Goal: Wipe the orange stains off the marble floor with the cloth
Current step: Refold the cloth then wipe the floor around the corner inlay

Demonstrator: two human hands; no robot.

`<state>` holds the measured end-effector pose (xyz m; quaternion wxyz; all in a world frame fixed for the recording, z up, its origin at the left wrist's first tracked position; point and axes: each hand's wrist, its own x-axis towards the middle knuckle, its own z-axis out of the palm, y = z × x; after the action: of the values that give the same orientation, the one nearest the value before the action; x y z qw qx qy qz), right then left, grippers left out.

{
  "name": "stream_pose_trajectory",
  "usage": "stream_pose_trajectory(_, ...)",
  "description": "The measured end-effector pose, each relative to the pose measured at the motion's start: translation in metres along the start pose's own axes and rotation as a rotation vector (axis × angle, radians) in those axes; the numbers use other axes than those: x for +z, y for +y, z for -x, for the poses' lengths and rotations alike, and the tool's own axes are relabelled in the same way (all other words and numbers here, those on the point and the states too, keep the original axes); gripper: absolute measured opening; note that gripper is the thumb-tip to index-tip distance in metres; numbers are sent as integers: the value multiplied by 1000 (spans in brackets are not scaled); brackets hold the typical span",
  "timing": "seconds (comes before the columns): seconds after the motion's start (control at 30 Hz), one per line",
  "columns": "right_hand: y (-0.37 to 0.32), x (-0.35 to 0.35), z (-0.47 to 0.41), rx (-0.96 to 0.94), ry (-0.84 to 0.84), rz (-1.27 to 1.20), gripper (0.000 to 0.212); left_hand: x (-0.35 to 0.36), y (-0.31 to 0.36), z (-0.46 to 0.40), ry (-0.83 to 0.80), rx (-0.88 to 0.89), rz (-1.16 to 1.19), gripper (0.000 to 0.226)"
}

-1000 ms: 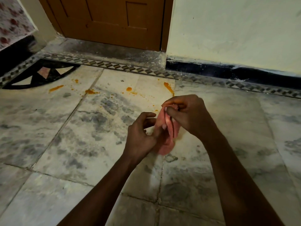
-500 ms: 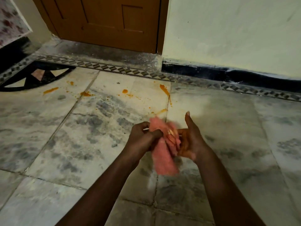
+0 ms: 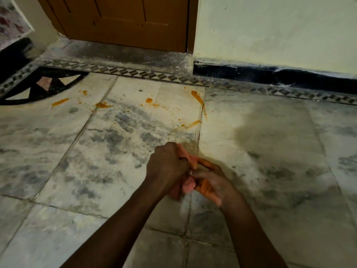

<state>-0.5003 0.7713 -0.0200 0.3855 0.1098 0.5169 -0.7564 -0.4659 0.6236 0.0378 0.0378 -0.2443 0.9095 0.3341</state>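
Note:
A small pink cloth [image 3: 188, 185] is bunched between both hands, low over the marble floor [image 3: 96, 161]. My left hand [image 3: 167, 167] grips its upper part in a fist. Under the cloth's lower end lies my right hand [image 3: 209, 180], palm up, its fingers curled round the fabric; orange colour shows on that palm. Most of the cloth is hidden by the two hands. Orange stains [image 3: 197, 96] lie farther away: a streak near a tile joint, a smear [image 3: 191, 124], a blob [image 3: 149, 100], and spots [image 3: 59, 102] toward the left.
A brown wooden door [image 3: 123, 22] and its dark threshold stand at the back. A pale wall with a black skirting [image 3: 270, 76] runs right. A patterned border strip [image 3: 154, 75] edges the floor. A black curved inlay [image 3: 38, 88] sits at the back left.
Both hands have dropped lower and nearer to me. The cloth, hanging loose half a second ago, is now squeezed into a tighter bundle, and my right hand has turned palm up beneath it.

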Motion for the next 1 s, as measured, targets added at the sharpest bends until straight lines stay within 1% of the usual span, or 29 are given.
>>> stream_pose_trajectory(0.07,4,2,-3,-17,62,-47,29,-1,-1,-6,-40,-39,-18,30)
stream_pose_trajectory(0.13,6,4,-4,-4,87,-170,31,-2,-3,-11,-67,-47,-2,33)
stream_pose_trajectory(0.17,6,5,-4,17,95,-243,31,-3,-3,-12,-73,-41,38,38)
stream_pose_trajectory(0.23,7,6,-3,55,124,-403,23,-5,-5,-12,-101,-65,191,48)
stream_pose_trajectory(0.3,10,6,-2,72,141,-485,25,-2,-7,-10,-112,-124,344,38)
stream_pose_trajectory(0.33,11,5,-1,72,132,-447,30,0,-10,-10,-90,-153,398,30)
stream_pose_trajectory(0.4,14,4,0,17,148,-265,43,5,-16,-13,-54,-204,487,14)
stream_pose_trajectory(0.43,15,3,-1,-41,184,-178,46,6,-19,-14,-53,-228,545,10)
stream_pose_trajectory(0.47,14,2,-2,-99,207,-118,43,6,-20,-14,-61,-254,615,11)
stream_pose_trajectory(0.57,2,0,1,-219,233,0,29,1,-21,-10,-82,-287,885,19)
stream_pose_trajectory(0.67,-20,4,5,-347,238,51,32,-2,-25,-6,-117,-231,1149,49)
stream_pose_trajectory(0.7,-28,5,7,-411,239,83,35,-2,-25,-6,-116,-204,1178,52)
stream_pose_trajectory(0.77,-47,8,12,-543,239,187,38,-2,-24,-6,-95,-136,1184,47)
stream_pose_trajectory(0.87,-75,15,23,-654,213,403,41,-3,-16,-6,-87,-87,1224,43)
stream_pose_trajectory(0.93,-90,17,29,-699,198,564,33,-3,-10,-6,-106,-90,1274,40)
stream_pose_trajectory(1.0,-98,17,32,-735,197,697,19,-2,-4,-6,-99,-100,1274,30)
